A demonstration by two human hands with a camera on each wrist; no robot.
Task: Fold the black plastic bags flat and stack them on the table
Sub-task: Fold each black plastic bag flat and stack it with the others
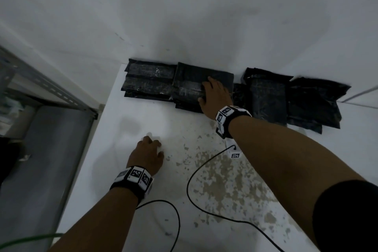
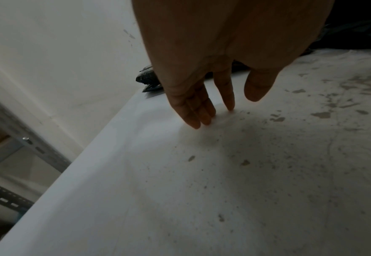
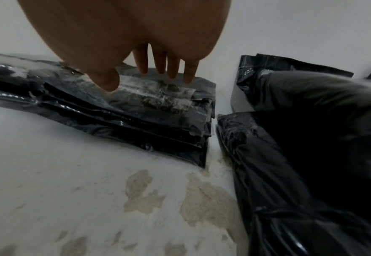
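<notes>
- The right hand (image 1: 214,96) is lying flat on the middle stack of folded bags (image 1: 196,86), just above the centre of the head view — its fingers (image 3: 172,67) are straight and slightly spread, pressing down on the top bag and pinching nothing.
- The left hand (image 1: 148,154) is resting on the bare white table (image 1: 126,221) in the lower middle of the head view, well apart from the bags; its fingers (image 2: 198,110) are reaching down straight and close together, tips touching the surface, holding nothing.
- A second folded stack (image 1: 148,80) is sitting to the left, touching the first, both against the wall (image 1: 184,6).
- A looser pile of bags (image 1: 296,98) is spreading over the right of the frame; how neatly these are folded I cannot tell.
- The bags are looking thin, glossy and very light — I judge them limp, slippery and apt to spring open or slide off the stack, so a flat palm on top is suiting them better than a pinch.
- To lift one, taking it by a folded edge or corner seems best.
- No containers are showing; the bags look flat and empty.
- Black cables (image 1: 190,190) are trailing across the table's worn, flaking patch.
</notes>
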